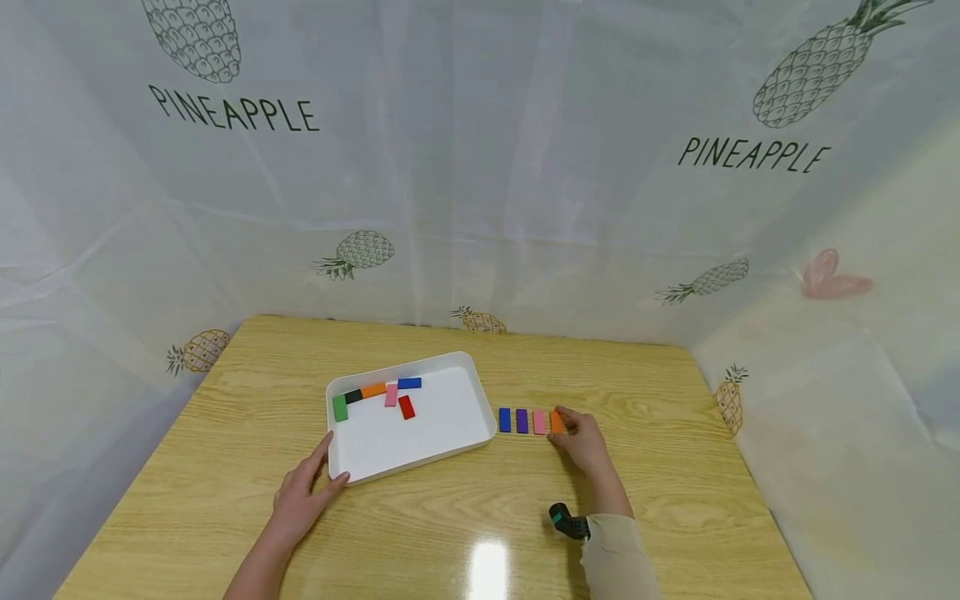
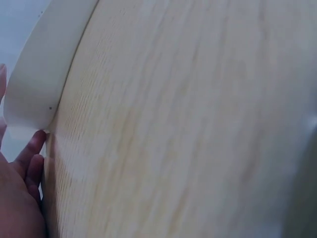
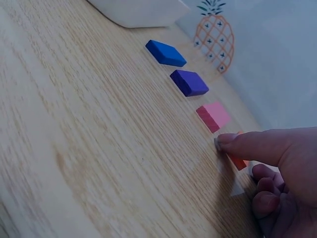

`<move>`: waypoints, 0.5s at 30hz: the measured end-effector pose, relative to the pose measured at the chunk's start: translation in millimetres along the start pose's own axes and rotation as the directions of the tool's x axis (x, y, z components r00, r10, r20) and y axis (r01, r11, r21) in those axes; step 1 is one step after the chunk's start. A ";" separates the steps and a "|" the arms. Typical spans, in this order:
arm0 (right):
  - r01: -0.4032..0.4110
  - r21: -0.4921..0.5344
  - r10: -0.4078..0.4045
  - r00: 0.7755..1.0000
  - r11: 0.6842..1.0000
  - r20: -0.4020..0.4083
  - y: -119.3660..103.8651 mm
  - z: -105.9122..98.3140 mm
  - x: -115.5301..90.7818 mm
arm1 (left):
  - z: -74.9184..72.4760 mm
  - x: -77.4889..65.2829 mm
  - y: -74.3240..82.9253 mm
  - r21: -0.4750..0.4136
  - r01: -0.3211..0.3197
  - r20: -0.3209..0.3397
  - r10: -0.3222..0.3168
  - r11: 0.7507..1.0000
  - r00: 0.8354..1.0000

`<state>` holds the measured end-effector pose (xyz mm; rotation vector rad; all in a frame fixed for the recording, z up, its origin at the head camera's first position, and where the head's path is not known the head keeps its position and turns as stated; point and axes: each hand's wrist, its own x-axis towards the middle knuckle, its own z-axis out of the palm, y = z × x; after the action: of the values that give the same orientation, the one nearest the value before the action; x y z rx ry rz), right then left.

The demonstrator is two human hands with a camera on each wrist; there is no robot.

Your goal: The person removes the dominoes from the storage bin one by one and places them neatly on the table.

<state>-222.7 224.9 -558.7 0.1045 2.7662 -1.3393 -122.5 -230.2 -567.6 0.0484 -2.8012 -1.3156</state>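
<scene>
At the right end of a short row of flat rectangular domino blocks, my right hand (image 1: pixel 585 442) pinches the orange domino block (image 1: pixel 556 422) between thumb and fingers. To its left stand a pink block (image 1: pixel 539 422), a purple block (image 1: pixel 522 421) and a blue block (image 1: pixel 505 420), spaced slightly apart. In the right wrist view the thumb (image 3: pixel 247 144) partly covers the orange block (image 3: pixel 238 162). My left hand (image 1: pixel 300 496) touches the near left corner of a white tray (image 1: pixel 412 462) with spread fingers and thumb. Only some of its fingers (image 2: pixel 34 144) show in the left wrist view.
Inside the tray lie a green block (image 1: pixel 341 408), a black one (image 1: pixel 353 397), an orange one (image 1: pixel 373 390), a pink one (image 1: pixel 391 395), a blue one (image 1: pixel 409 383) and a red one (image 1: pixel 407 407). A pineapple-print curtain (image 1: pixel 480 167) surrounds the wooden table (image 1: pixel 420 542).
</scene>
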 end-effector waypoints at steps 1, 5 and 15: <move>-0.003 0.005 0.003 1.000 1.000 0.001 0.4 0.3 -0.2 | -0.3 -0.4 0.4 0.004 0.008 0.006 -0.008 1.000 1.000; 0.012 0.018 -0.012 1.000 1.000 -0.008 2.3 0.3 -1.3 | -1.1 -1.7 1.7 0.005 0.042 0.036 -0.042 0.999 0.998; -0.012 0.127 0.017 0.999 0.992 -0.044 7.3 3.9 -6.0 | -2.7 -1.7 3.9 -0.027 0.074 0.056 -0.073 0.997 0.996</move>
<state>-216.0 226.2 -566.2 0.1628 2.7090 -1.5264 -120.8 -229.7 -563.0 0.1170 -2.8514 -1.3936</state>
